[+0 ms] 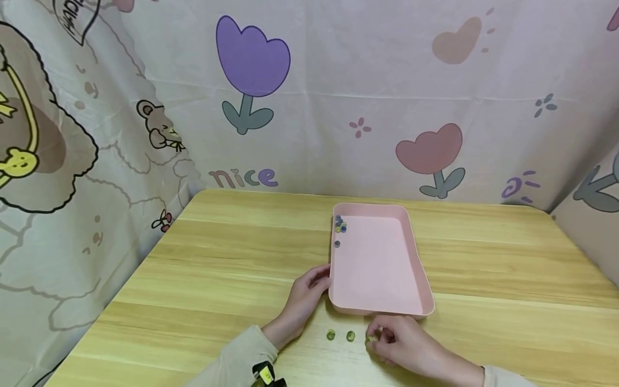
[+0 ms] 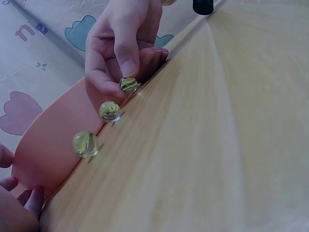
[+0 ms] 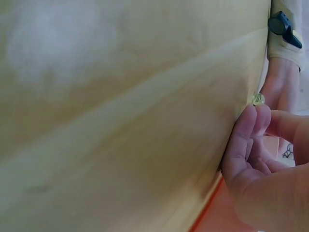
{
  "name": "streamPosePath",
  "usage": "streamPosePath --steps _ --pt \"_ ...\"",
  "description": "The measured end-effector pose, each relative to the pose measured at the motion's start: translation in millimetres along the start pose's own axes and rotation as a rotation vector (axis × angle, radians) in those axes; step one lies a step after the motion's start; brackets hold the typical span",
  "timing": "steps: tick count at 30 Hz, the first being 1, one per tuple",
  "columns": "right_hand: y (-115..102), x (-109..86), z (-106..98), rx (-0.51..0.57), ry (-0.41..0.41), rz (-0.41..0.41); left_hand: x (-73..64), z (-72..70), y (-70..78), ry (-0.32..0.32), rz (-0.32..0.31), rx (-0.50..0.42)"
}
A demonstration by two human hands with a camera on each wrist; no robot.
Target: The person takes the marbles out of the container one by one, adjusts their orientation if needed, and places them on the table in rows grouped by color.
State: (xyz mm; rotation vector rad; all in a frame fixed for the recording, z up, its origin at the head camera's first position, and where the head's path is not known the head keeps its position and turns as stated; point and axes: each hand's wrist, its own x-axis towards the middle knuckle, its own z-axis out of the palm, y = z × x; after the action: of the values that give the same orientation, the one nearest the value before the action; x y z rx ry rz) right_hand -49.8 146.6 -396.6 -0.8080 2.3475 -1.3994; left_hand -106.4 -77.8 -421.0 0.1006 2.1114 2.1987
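My right hand [image 1: 408, 344] is at the near side of the pink tray [image 1: 420, 269], its thumb and forefinger pinching a yellow-green glass marble [image 2: 128, 85] at the tabletop. To its left, two similar marbles, a middle marble [image 1: 350, 336] and a left marble [image 1: 331, 334], lie in a row before the tray. My left hand [image 1: 306, 295] touches the outside of the tray's left wall near the front corner with relaxed fingers. Inside the tray, a small cluster of blue and yellow marbles [image 1: 340, 224] sits by the far left wall, with a single greyish marble [image 1: 337, 244] nearer me.
The wooden table [image 1: 232, 258] extends to both sides of the tray. A patterned cloth [image 1: 333, 97] hangs behind it and at the sides. A dark device [image 1: 267, 374] is strapped on the left sleeve.
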Motion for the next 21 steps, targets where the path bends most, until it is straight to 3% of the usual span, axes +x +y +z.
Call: streamPosePath --steps 21 --pt "-4.0 6.4 0.6 -0.012 -0.026 0.09 0.9 0.0 -0.3 0.0 -0.003 0.005"
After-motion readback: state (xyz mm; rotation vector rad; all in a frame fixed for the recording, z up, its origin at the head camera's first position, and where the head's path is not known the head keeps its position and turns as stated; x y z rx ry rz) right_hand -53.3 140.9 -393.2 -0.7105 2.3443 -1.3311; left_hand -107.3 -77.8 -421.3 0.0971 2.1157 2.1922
